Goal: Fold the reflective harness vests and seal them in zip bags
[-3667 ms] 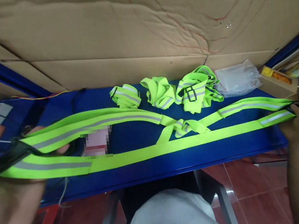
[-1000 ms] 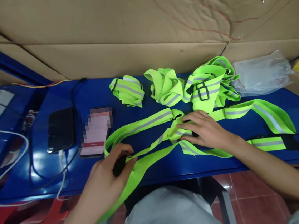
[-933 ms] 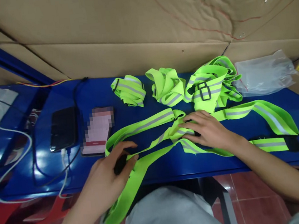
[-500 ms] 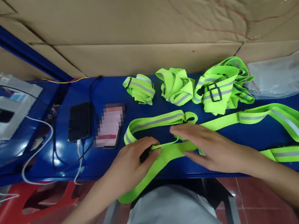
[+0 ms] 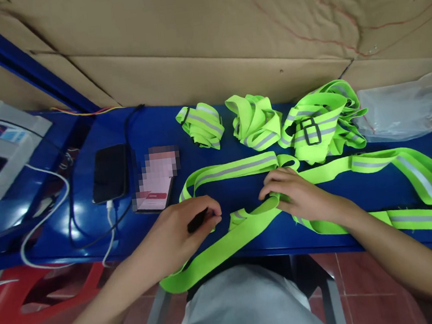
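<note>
Left to right across the blue counter (image 5: 88, 244). At nine o'clock lies a black device (image 5: 110, 176) with a cable in it; a phone (image 5: 156, 182) rests just inward. Toward seven o'clock, the left hand (image 5: 180, 231) curls around a black end piece (image 5: 198, 220), thumb and forefinger nearly together. The green strap (image 5: 229, 243) lies in loose loops across the counter, one bend hanging over the near edge at seven o'clock. Toward four o'clock, the right hand (image 5: 308, 195) pinches the strap between thumb and fingers; the strap runs on toward its other black end at four. Along the back, from twelve to nearly three o'clock, sit three bundles of similar strap (image 5: 256, 122), and beyond them a clear bag (image 5: 401, 109).

Handling: the strap appears light, soft and limp, hardly fragile, apt to twist or slide off the edge. The black end and flat, untwisted stretches seem the surest holds.
</note>
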Action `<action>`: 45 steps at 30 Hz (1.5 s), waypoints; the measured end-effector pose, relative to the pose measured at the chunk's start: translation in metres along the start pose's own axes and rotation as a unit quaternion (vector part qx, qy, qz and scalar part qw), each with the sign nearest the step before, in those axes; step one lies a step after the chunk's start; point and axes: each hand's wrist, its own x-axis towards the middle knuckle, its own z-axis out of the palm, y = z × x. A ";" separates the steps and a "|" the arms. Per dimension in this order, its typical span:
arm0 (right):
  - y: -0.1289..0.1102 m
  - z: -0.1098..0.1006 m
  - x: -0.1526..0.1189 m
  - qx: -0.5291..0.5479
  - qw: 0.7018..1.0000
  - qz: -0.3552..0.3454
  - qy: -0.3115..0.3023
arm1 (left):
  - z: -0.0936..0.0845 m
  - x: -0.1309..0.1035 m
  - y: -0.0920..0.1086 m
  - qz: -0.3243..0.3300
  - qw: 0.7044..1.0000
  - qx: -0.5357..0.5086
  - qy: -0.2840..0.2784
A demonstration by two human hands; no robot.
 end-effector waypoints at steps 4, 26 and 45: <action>-0.002 0.002 0.003 0.026 1.000 -0.009 0.014 | 0.024 0.003 0.003 0.080 0.994 0.037 0.067; -0.003 -0.010 -0.004 -0.030 0.998 -0.014 0.051 | 0.023 0.014 -0.004 -0.017 0.992 0.113 -0.056; 0.002 -0.009 0.001 0.078 0.997 0.003 0.028 | 0.007 0.022 -0.006 -0.002 0.993 -0.106 -0.058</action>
